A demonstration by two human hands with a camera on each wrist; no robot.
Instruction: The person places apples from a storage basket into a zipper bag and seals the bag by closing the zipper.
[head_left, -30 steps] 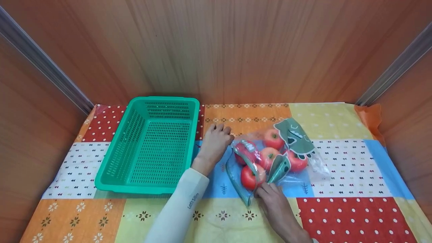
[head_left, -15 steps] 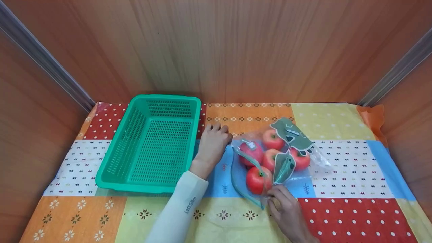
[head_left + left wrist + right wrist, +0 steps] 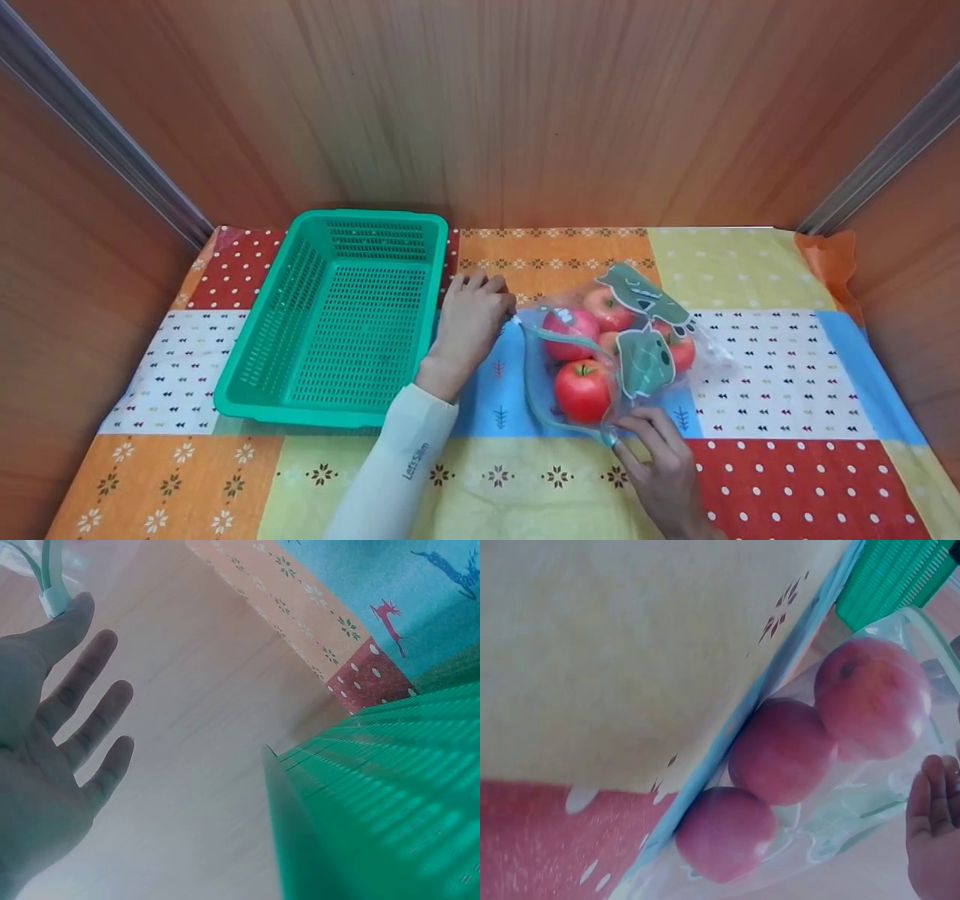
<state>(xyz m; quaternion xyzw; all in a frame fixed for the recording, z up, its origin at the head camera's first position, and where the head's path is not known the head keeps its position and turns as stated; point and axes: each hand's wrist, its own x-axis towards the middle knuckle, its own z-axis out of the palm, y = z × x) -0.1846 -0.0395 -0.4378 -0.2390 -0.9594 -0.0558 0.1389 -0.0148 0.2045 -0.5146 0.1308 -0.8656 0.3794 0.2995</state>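
A clear zip bag (image 3: 646,363) with green cartoon prints lies on the cloth, its mouth spread toward the left. Several red apples (image 3: 583,391) are inside, one right at the opening. With thumb and forefinger my left hand (image 3: 474,322) pinches the far end of the mouth, at a white zip slider (image 3: 54,601); its other fingers are spread in the left wrist view. My right hand (image 3: 664,466) pinches the near end of the mouth between thumb and fingers. In the right wrist view, apples (image 3: 781,751) show through the plastic, while that hand is partly cut off.
A green perforated basket (image 3: 300,415) stands left of my left hand, with nothing in it. Wooden panels (image 3: 480,112) enclose the back and sides. A patchwork cloth (image 3: 795,480) covers the table, and an orange flap (image 3: 829,259) sits at the far right.
My right hand has moved right, drawing the near end of the bag's mouth along and widening the opening. The front apple shows more fully. My left hand has stayed nearly in place.
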